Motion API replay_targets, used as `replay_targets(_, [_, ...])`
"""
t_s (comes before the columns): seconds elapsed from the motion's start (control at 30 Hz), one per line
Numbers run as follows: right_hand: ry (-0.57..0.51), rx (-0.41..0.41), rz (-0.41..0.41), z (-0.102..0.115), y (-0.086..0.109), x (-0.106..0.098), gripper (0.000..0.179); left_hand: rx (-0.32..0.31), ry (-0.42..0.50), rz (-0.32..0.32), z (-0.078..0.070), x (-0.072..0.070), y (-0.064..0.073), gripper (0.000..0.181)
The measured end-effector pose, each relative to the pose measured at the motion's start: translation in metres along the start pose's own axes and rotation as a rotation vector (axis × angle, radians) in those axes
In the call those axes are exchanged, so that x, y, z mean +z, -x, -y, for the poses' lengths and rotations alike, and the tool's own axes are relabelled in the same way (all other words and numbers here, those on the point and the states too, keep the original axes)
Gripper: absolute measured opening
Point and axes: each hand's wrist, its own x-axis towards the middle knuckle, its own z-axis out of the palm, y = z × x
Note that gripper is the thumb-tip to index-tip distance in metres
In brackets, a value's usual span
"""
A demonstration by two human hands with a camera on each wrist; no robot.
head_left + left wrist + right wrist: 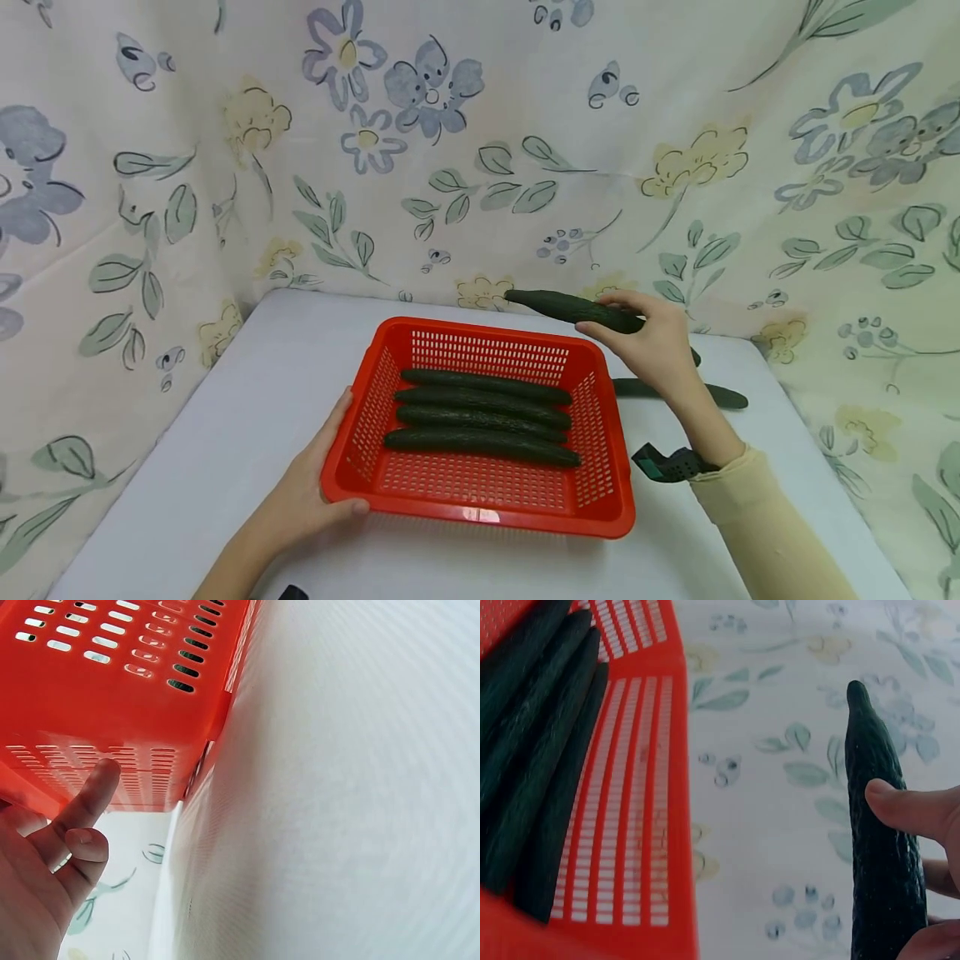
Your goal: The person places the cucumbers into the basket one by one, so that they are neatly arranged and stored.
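Observation:
In the head view my right hand (648, 333) pinches a dark green cucumber (558, 305) between thumb and fingers, raised above the back right corner of a red plastic basket (480, 502). The right wrist view shows the thumb lying along the cucumber (881, 862), its narrow tip pointing away. My left hand (307, 483) grips the basket's left side, thumb at the near rim and fingers along the outer wall. From the left wrist, a fingertip touches the slotted basket wall (142, 776). Inside the basket several cucumbers (480, 421) lie side by side, lengthwise.
Right of the basket, another cucumber (727, 397) lies on the white table (247, 400), partly behind the right forearm. The end of one more cucumber (696, 357) shows just beyond the wrist. A floral curtain (480, 208) encloses the table at the back and sides.

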Motion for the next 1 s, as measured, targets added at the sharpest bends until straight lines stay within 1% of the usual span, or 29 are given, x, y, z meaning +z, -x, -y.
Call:
replay_targets(0.1, [-0.030, -0.031, 0.011, 0.008, -0.002, 0.005, 0.040, 0.005, 0.013, 0.012, -0.001, 0.000, -0.002, 0.130])
replay_targets(0.23, [-0.090, -0.029, 0.046, 0.023, -0.007, 0.015, 0.039, -0.007, 0.018, 0.006, -0.001, -0.001, -0.002, 0.131])
replay_targets(0.33, [-0.141, -0.001, 0.080, 0.034, -0.010, 0.023, 0.040, -0.022, 0.016, 0.000, 0.000, 0.000, -0.002, 0.131])
replay_targets(0.43, [-0.210, 0.039, 0.118, 0.045, -0.013, 0.030, 0.041, -0.024, 0.022, -0.002, 0.000, 0.001, -0.001, 0.131])
replay_targets(0.6, [-0.344, 0.149, 0.193, 0.059, -0.013, 0.040, 0.046, -0.014, 0.035, 0.001, 0.000, 0.001, -0.001, 0.130])
replay_targets(0.67, [-0.386, 0.182, 0.225, 0.064, -0.012, 0.043, 0.047, -0.008, 0.035, 0.003, 0.001, 0.001, -0.001, 0.131])
replay_targets(0.8, [-0.432, 0.209, 0.278, 0.072, -0.010, 0.052, 0.044, -0.001, 0.028, 0.000, 0.000, 0.001, -0.001, 0.131])
replay_targets(1.0, [-0.456, 0.214, 0.333, 0.079, -0.001, 0.067, 0.040, 0.002, 0.023, -0.003, 0.000, 0.001, 0.000, 0.131])
